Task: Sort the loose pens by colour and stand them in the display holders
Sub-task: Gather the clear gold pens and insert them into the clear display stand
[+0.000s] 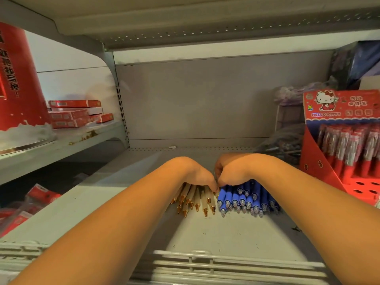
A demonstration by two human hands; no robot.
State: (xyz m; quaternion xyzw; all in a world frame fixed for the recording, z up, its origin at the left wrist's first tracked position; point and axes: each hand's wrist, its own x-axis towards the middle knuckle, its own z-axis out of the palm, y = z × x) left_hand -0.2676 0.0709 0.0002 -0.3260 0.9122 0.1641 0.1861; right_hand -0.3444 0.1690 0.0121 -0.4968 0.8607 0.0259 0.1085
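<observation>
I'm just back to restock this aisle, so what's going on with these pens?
A person is sorting pens on the shelf. The left hand rests on a bunch of white pens with gold tips; the right hand sits on a pile of blue pens beside them, its fingers hidden. Both colours lie flat, tips toward the camera. No white or blue pen shows in the red display holder.

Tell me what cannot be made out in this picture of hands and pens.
Head view:
Fingers of left hand and right hand: hidden behind the hands' backs; grip unclear.
Rear ends of white pens and blue pens: covered by the hands.
Red display holder: cut off by right edge.
Print on red boxes: too small.
</observation>
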